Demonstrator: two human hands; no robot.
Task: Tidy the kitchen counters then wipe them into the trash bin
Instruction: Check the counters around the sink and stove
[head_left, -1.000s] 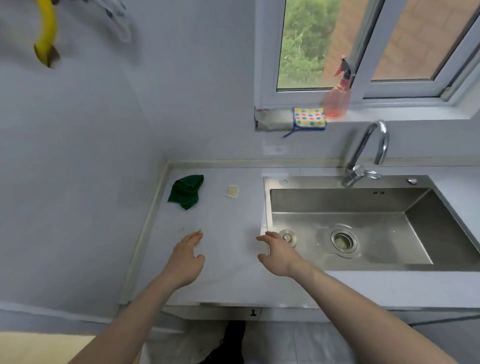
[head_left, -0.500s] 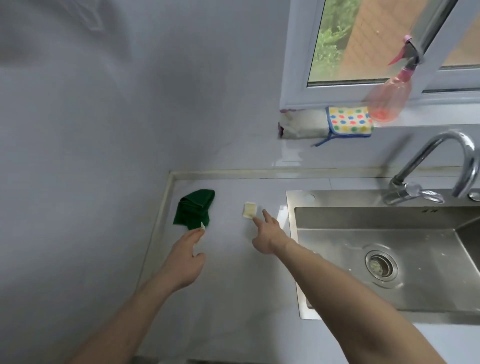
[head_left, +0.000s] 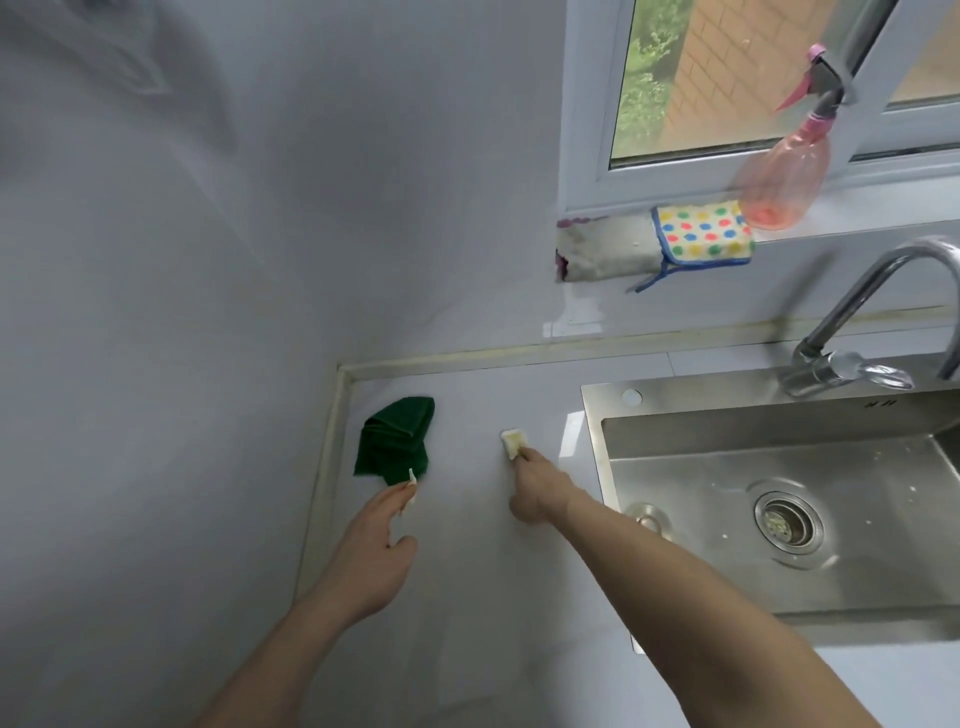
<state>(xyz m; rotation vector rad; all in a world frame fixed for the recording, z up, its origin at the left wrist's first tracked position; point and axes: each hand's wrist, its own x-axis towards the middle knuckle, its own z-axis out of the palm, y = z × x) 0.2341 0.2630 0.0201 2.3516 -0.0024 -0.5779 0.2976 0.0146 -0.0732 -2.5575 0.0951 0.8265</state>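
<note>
A crumpled green cloth (head_left: 396, 441) lies on the pale counter (head_left: 467, 597) near the back left corner. My left hand (head_left: 374, 545) stretches toward it with straight fingers, and the fingertips just reach the cloth's near edge. A small pale yellow scrap (head_left: 511, 440) sits on the counter between the cloth and the sink. My right hand (head_left: 537, 488) reaches forward and its fingertips touch the scrap's near edge, while the thumb stays apart from it. No trash bin is in view.
A steel sink (head_left: 779, 514) with a drain and a loose plug fills the right side, with a curved faucet (head_left: 857, 332) behind it. On the window sill stand a pink spray bottle (head_left: 779, 176) and a dotted cloth (head_left: 701, 234). Walls close off the left and back.
Both hands have moved forward across the counter. The right fingertips now touch the yellow scrap, and the left fingertips reach the green cloth's edge. The view has moved closer.
</note>
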